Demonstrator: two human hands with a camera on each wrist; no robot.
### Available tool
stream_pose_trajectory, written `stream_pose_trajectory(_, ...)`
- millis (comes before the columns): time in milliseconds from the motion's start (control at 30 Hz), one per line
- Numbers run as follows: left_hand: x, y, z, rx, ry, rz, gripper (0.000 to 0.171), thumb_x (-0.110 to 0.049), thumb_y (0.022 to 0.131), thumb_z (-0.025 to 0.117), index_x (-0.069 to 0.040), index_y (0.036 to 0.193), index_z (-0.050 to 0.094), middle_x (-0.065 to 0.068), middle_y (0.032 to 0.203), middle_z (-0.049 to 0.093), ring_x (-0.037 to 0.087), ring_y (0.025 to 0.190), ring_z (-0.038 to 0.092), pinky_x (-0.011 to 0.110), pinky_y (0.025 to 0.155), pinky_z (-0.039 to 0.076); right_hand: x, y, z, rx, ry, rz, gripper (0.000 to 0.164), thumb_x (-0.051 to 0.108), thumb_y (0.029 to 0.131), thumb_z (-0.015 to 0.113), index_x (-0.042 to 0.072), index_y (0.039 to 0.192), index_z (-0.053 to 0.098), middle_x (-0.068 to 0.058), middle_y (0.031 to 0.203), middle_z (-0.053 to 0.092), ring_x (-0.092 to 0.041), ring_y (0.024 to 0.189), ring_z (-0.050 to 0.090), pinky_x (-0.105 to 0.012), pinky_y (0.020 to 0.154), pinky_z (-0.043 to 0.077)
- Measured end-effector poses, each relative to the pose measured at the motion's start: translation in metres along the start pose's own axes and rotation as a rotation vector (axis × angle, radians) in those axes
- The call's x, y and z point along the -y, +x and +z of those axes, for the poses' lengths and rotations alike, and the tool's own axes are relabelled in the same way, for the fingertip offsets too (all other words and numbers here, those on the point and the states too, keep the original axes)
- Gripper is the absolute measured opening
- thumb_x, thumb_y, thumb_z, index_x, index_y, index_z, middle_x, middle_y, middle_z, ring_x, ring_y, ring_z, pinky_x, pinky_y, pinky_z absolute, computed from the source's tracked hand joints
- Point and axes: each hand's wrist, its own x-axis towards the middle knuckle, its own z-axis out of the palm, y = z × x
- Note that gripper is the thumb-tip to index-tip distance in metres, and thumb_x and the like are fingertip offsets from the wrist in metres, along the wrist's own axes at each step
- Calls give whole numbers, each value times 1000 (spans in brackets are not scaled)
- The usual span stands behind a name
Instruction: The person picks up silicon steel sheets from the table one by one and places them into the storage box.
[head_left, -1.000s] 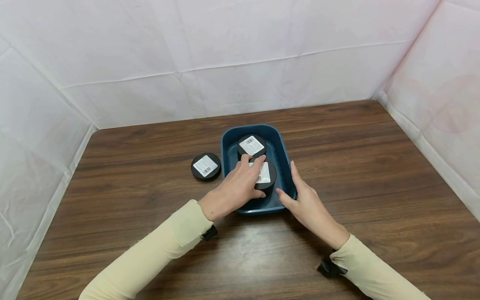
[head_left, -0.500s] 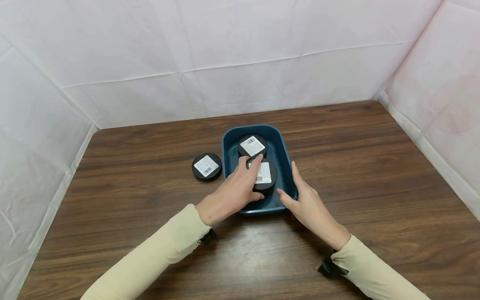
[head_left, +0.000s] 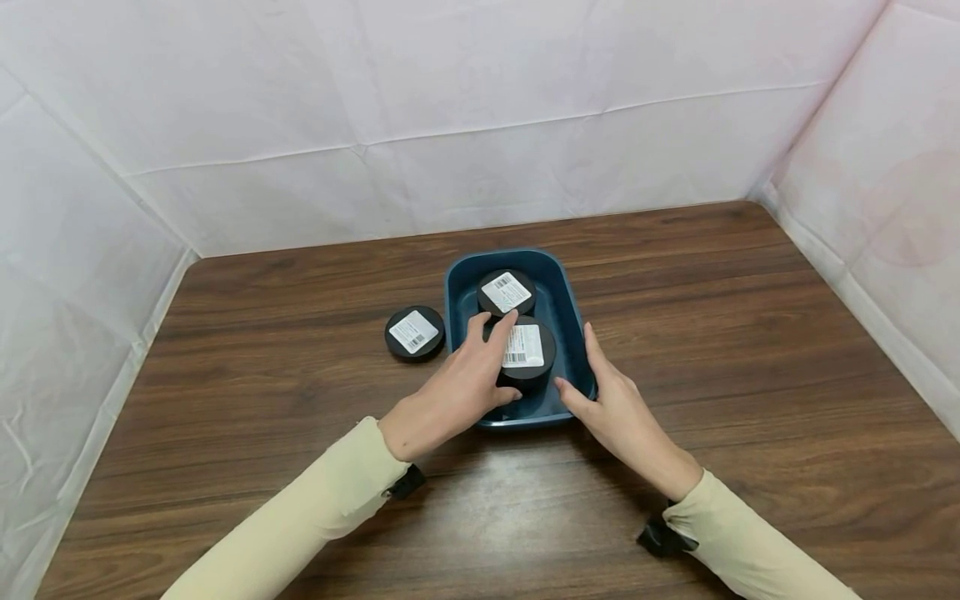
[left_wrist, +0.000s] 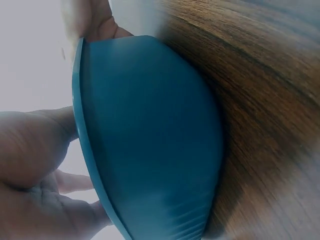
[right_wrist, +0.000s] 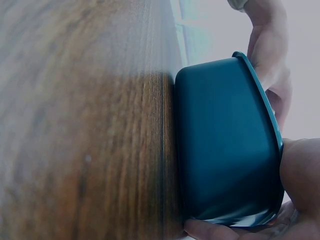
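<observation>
A deep blue plastic bin (head_left: 566,333) stands on the table, its side walls filling much of both wrist views. Inside lie a far round black disc (head_left: 506,302) and a near round black disc (head_left: 543,371), each bearing a white barcode label. My left hand (head_left: 457,383) reaches over the bin's left rim, with spread fingers and thumb beside the near disc's left side; whether they touch it I cannot tell. At the bin's near right corner my right hand (head_left: 618,408) holds the wall, thumb inside the rim and fingers along the outside.
Another black disc (head_left: 414,343) with a white label lies on the wooden table (head_left: 712,333), just left of the bin. White sheeting (head_left: 480,133) encloses the table at the back and sides.
My left hand has drawn back slightly left, its fingers sliding off the near disc's top and uncovering more of the label. The right hand and bin have stayed nearly still.
</observation>
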Motion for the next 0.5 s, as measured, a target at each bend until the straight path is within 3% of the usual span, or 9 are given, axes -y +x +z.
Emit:
stream_pose_trajectory(133, 1, -5, 0, -17, 9, 23, 89, -18, 90, 77, -8, 160, 21, 29, 157, 26, 31, 100, 69, 36, 81, 58, 0, 0, 0, -2, -3, 1, 87, 36, 101, 57, 11, 163, 0, -26, 163, 22, -42, 149, 30, -59, 116, 33)
stream_pose_trajectory(300, 3, -9, -1, -69, 3, 19, 87, -19, 91, 77, -9, 159, 24, 27, 156, 29, 36, 124, 58, 42, 92, 56, 0, 1, 1, -3, -8, -8, 87, 36, 101, 56, 10, 163, 0, -27, 163, 23, -43, 148, 30, -60, 115, 33)
stream_pose_trajectory(500, 4, -13, -4, -146, 18, 33, 79, -21, 91, 76, -10, 156, 33, 24, 153, 36, 36, 125, 57, 43, 94, 56, 0, 1, 0, -3, -8, -1, 87, 34, 101, 57, 10, 163, 0, -27, 163, 23, -43, 148, 31, -60, 116, 33)
